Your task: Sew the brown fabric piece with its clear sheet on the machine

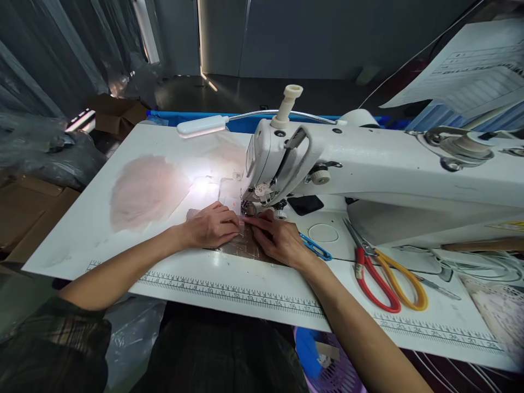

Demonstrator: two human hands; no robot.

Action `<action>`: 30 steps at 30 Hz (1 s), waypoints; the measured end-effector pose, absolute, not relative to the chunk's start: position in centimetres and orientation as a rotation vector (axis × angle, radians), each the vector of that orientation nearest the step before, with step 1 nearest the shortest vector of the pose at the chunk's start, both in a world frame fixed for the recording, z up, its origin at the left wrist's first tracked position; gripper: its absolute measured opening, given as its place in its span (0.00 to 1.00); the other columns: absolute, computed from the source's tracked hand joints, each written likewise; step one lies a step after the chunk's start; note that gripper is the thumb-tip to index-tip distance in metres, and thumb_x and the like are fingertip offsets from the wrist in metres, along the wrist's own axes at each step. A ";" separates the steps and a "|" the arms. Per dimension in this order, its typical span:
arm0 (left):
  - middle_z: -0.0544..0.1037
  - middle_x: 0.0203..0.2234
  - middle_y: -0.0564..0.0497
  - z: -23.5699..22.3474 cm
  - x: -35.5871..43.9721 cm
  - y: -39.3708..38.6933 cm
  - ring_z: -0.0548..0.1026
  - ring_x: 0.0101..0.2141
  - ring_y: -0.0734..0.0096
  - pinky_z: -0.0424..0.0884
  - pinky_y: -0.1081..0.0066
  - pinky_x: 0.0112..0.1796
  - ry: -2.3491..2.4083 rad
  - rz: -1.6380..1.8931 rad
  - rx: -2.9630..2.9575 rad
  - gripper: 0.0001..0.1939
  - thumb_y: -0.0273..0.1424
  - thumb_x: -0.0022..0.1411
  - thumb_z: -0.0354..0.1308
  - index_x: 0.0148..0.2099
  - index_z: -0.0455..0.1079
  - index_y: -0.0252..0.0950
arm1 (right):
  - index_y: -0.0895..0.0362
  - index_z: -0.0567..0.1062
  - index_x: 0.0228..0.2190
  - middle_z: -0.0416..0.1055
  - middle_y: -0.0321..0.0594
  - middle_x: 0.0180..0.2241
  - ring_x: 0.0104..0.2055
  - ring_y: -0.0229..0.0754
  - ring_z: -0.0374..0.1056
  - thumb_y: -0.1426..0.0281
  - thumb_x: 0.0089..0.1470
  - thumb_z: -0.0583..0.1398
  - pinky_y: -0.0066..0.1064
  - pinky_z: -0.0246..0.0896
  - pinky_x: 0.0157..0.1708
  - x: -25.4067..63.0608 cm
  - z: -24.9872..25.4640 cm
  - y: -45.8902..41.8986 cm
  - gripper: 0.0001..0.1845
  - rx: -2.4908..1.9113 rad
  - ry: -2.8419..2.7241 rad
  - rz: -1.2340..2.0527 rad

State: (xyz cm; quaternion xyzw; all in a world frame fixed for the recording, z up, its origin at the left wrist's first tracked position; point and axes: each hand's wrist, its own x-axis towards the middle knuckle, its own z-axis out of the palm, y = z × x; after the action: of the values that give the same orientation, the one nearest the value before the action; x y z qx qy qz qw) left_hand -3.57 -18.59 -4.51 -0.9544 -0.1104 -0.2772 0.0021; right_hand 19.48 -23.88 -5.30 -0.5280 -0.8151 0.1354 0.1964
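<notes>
Both hands are at the needle of a white sewing machine (pixel 282 158). My left hand (pixel 215 225) has its fingers bent and pressed together on a small piece of sheer pink fabric (pixel 241 224), left of the presser foot (pixel 246 207). From the right, my right hand (pixel 280 237) pinches the same fabric in front of the foot, its index finger reaching toward the left fingertips. Fingers hide much of the fabric. Beneath the hands lies a brown, shiny plate (pixel 241 248) on the table. Behind my right hand, a blue-handled tool (pixel 317 248) is partly hidden.
Scissors (pixel 385 278) with red and yellow handles lie right of my right forearm. A pile of sheer pink fabric (pixel 143 191) rests at left under a lamp (pixel 202 126). A printed ruler (pixel 229 292) runs along the table's front edge. Lace (pixel 497 308) lies far right.
</notes>
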 end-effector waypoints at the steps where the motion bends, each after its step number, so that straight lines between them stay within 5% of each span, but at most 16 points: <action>1: 0.79 0.34 0.49 -4.6 -3.6 -18.6 0.75 0.33 0.71 0.69 0.67 0.36 -0.327 -0.851 -2.982 0.11 0.26 0.69 0.51 0.35 0.74 0.34 | 0.48 0.76 0.52 0.72 0.44 0.42 0.34 0.39 0.70 0.66 0.62 0.51 0.31 0.62 0.33 19.5 -5.5 -23.9 0.21 -1.481 -2.319 0.325; 30: 0.77 0.35 0.47 -3.8 -4.0 -18.7 0.71 0.33 0.65 0.64 0.61 0.40 -0.267 -0.570 -3.124 0.09 0.32 0.59 0.54 0.36 0.76 0.38 | 0.47 0.77 0.51 0.73 0.46 0.41 0.33 0.40 0.69 0.66 0.63 0.52 0.31 0.59 0.30 19.4 -5.2 -24.1 0.20 -1.452 -2.527 0.078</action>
State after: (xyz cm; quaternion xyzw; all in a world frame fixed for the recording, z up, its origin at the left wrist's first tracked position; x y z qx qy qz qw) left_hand -3.96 -18.72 -3.79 -0.9801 -0.0836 -0.1789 -0.0226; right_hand 19.38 -24.12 -5.18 -0.4948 -0.8613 0.0267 0.1127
